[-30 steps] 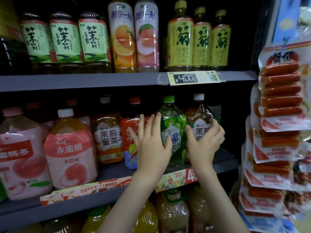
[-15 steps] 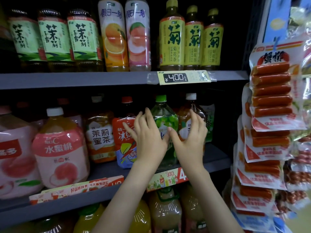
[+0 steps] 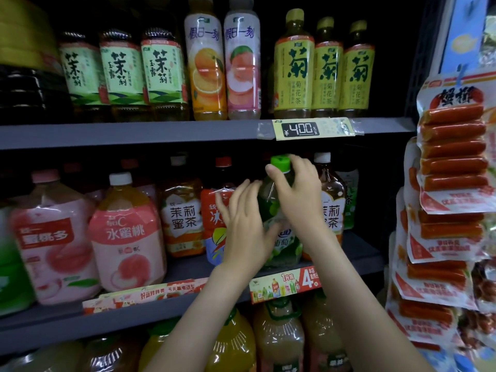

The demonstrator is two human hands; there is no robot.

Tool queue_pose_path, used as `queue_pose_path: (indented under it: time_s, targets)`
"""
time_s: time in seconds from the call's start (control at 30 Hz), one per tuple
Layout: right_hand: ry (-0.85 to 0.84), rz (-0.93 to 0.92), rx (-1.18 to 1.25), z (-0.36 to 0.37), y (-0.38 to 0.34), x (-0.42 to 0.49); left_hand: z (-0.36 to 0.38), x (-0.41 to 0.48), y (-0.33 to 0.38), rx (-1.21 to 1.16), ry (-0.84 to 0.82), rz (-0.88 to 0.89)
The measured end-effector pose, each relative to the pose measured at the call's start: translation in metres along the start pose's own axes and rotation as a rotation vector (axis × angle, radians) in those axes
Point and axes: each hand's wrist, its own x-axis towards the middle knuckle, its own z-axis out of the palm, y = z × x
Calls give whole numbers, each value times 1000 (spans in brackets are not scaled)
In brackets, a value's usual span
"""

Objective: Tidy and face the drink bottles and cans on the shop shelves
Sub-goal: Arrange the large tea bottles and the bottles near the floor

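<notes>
The right hand (image 3: 298,194) is clamped round the neck and shoulder of the green grape drink bottle (image 3: 281,237), thumb just under its green cap (image 3: 280,163), wrist angled up from below. The left hand (image 3: 245,229) lies flat against the bottle's left side, fingers spread and pointing up. The bottle stands on the middle shelf (image 3: 359,253), between a red-labelled bottle (image 3: 214,218) and a jasmine tea bottle (image 3: 331,208).
</notes>
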Motion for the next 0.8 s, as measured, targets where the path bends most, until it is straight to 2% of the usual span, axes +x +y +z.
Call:
queue_pose_path:
  time_s: [0.07, 0.17, 0.27, 0.37, 0.47, 0.53, 0.63, 0.8]
  targets:
    - [65, -59, 64, -12, -8, -16, -12, -6, 7, -165, -31, -59]
    - [145, -96, 120, -33, -20, -33, -34, -8, 19, -410, -226, -165]
    - [148, -58, 156, -54, -36, -34, -51, -4, 31, -565, -379, -252]
    - [1, 55, 166, -73, -41, -34, -55, -8, 34, -574, -449, -321]
    - [-174, 101, 1, -92, -30, -48, -47, -29, 34, -585, -609, -423]
    - [-302, 197, -40, -103, -13, -66, -38, -51, 36, -550, -724, -477]
    - [-454, 331, -50, -113, 20, -107, -18, -90, 38, -474, -932, -500]
    - [-647, 476, -232, -114, 85, -203, 25, -188, 32, -364, -1192, -479]
